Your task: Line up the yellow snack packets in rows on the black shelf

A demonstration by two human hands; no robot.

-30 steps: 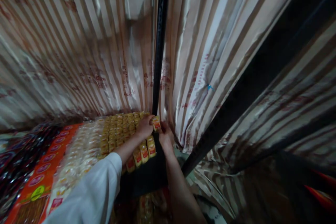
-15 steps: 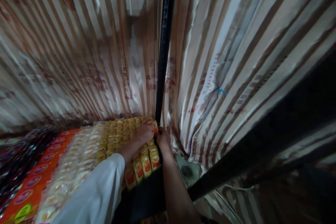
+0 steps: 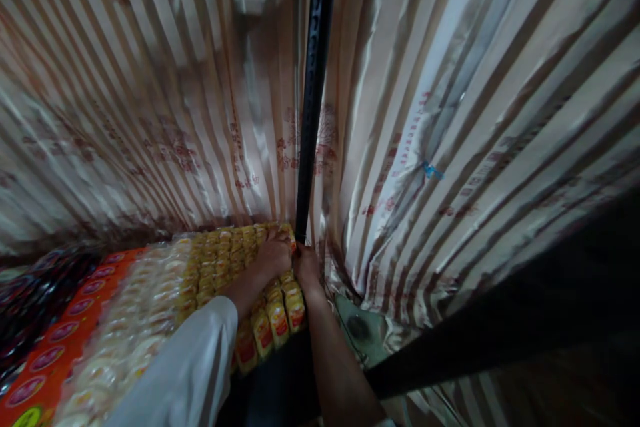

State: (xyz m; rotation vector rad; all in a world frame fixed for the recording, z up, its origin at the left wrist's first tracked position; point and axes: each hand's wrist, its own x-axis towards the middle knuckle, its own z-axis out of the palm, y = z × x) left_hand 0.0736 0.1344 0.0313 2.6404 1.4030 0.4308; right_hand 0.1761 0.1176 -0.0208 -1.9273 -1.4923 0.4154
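Note:
Rows of small yellow snack packets [image 3: 220, 267] with red labels on their ends stand side by side on a dark shelf [image 3: 273, 380]. At the far right corner of these rows, my left hand [image 3: 274, 257] reaches over with curled fingers on a yellow packet [image 3: 289, 232]. My right hand [image 3: 306, 267] comes up along the shelf's right side, closed at the same packet, beside a black upright post [image 3: 311, 100]. Its fingertips are partly hidden in shadow.
Left of the yellow rows lie clear-wrapped pale packets [image 3: 145, 300], then an orange printed strip [image 3: 60, 333] and dark shiny packages [image 3: 35, 307]. Striped plastic sheeting [image 3: 200, 113] hangs behind and to the right, with a blue tie [image 3: 433, 171]. A dark bar [image 3: 475, 333] crosses the lower right.
The view has shifted slightly, and the top crossbar has left it. My left hand has moved a little left; the packet's red label between my hands shows less now. Both hands stay at the corner.

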